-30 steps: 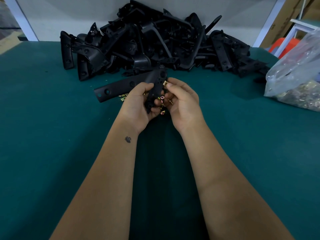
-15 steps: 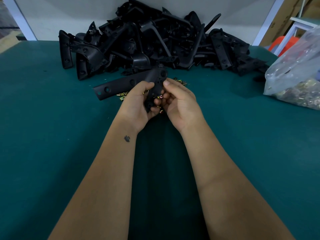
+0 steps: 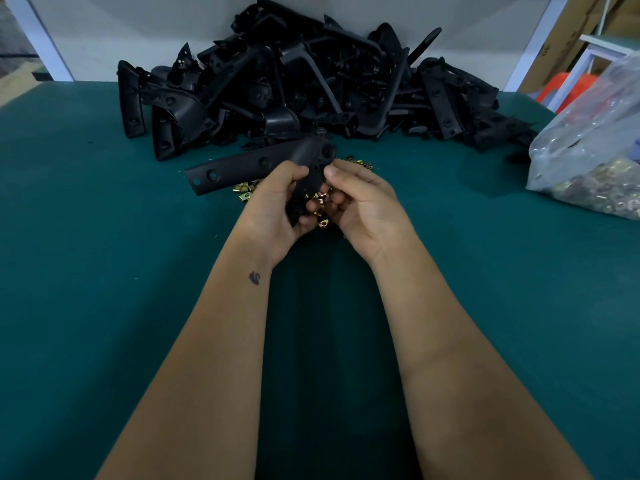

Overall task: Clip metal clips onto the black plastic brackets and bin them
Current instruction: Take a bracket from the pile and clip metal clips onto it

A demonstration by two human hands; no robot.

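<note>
A black L-shaped plastic bracket [image 3: 242, 168] is held above the green table, its long arm pointing left. My left hand [image 3: 277, 209] grips the bracket's short lower arm. Beside it, my right hand [image 3: 360, 206] has its thumb against the bracket's corner and its fingers curled round small brass-coloured metal clips [image 3: 320, 199]. More loose clips [image 3: 246, 192] lie on the table under and beyond the hands.
A big heap of black brackets [image 3: 304, 84] fills the back of the green table [image 3: 104, 271]. A clear plastic bag of metal clips [image 3: 588, 161] lies at the right edge. White frame posts and cardboard stand behind.
Both hands and the bracket have hardly moved; the right fingers shifted slightly around the clips at the bracket's corner.
</note>
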